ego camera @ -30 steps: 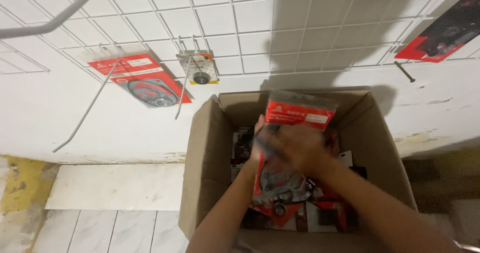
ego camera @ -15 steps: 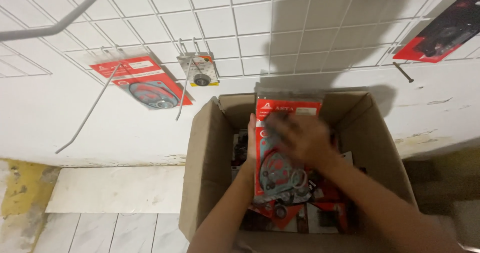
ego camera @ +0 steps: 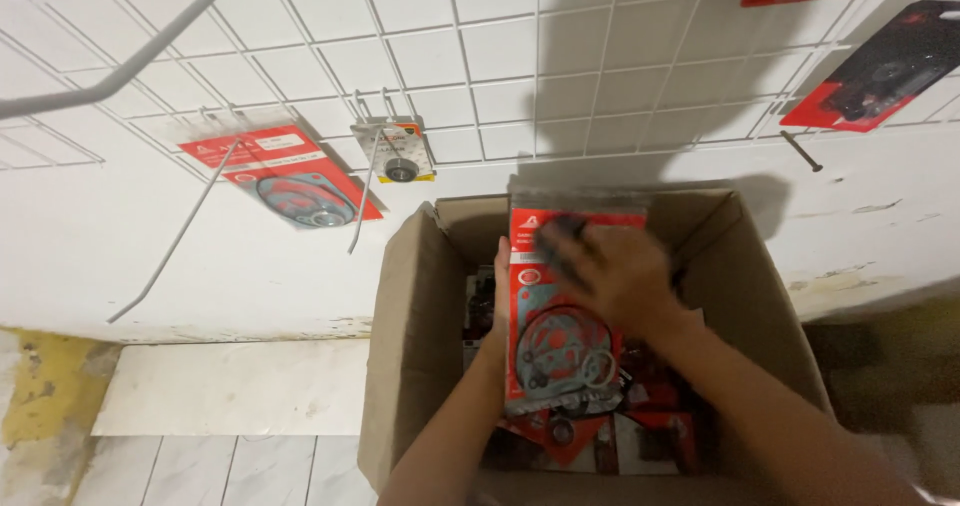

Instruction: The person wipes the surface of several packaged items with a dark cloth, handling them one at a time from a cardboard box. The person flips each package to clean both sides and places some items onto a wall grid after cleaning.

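Gripping gasket packet, both hands above cardboard box.

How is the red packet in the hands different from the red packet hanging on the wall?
The held packet is upright over the cardboard box, gripped by the left hand and right hand; the hanging packet hangs tilted from a hook on the wire grid, untouched. Both are red, clear-fronted packs showing gaskets.

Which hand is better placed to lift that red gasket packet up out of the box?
Probably the left hand: it grips the red gasket packet's left edge from behind. The right hand only lies across the front, above the cardboard box.
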